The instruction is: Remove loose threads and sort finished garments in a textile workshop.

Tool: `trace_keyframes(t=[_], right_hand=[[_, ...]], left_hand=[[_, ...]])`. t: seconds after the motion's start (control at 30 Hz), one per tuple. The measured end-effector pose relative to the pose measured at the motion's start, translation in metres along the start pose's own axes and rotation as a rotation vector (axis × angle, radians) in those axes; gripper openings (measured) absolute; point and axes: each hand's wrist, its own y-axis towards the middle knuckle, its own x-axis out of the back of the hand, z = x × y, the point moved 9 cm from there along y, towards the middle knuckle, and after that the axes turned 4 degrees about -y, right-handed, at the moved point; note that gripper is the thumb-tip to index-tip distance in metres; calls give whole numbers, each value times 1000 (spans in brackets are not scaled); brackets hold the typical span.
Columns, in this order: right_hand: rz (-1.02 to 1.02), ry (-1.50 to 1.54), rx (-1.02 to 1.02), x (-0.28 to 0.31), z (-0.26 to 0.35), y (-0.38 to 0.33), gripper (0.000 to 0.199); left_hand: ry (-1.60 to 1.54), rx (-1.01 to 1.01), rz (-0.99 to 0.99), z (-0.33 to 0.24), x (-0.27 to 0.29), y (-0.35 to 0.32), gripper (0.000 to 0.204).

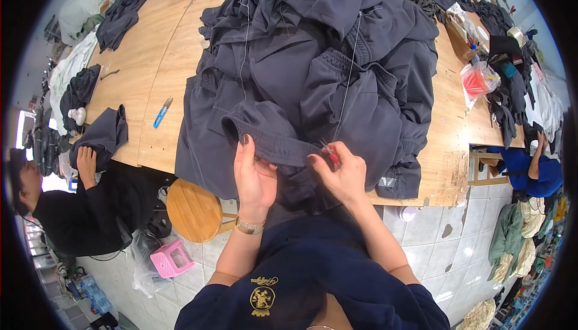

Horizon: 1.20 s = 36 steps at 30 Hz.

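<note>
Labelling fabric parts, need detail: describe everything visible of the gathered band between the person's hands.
The gathered band is dark grey, woven-looking cloth, finely ruffled as if elasticated. Its left end curves round to show an opening; the band slants gently down to the right, in front of a pile of similar cloth. The left hand holds it near the left end; the right hand, gripping red-handled snips, is at its right end. Contact there is unclear.

- Garments (271, 59), centre: plain dark slate-grey throughout.
- Loose threads (351, 68), over the garments: whitish.
- Small tool (334, 156), near centre: red.
- Snips (161, 116), left: blue-handled.
- Tabletop (162, 83): pale tan, wood-grained.
- Round stool (192, 211), near left: orange-tan.
- Plastic stool (162, 262), near left: pink.
- Shirt (385, 300), nearest: navy, gold emblem (263, 300).
- Floor (430, 233), near right: pale grey tile grid.
</note>
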Motion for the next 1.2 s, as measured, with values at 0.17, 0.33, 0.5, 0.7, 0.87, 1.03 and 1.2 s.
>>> trace_keyframes(t=[0.17,0.33,0.5,0.7,0.87,1.03,1.2], right_hand=[[266,211,-103,-16,5,4,20],[255,441,-158,-4,-9,13,7],[393,1199,-354,-20,-2,9,13],[123,1128,-502,-19,-30,8,17],[-341,904,-318,38,-46,20,28],[-147,563,-124,31,-23,25,14],[-1,204,-8,-4,3,25,22]], left_hand=[[18,-146,54,-36,-23,-12,24],[-2,-394,77,-73,-26,-10,23],[-3,-278,68,-49,-15,8,24],[167,-93,122,-17,-21,8,31],[144,-102,77,-20,-19,8,35],[270,43,206,-8,-19,9,34],[1163,-400,-76,-57,-19,0,20]])
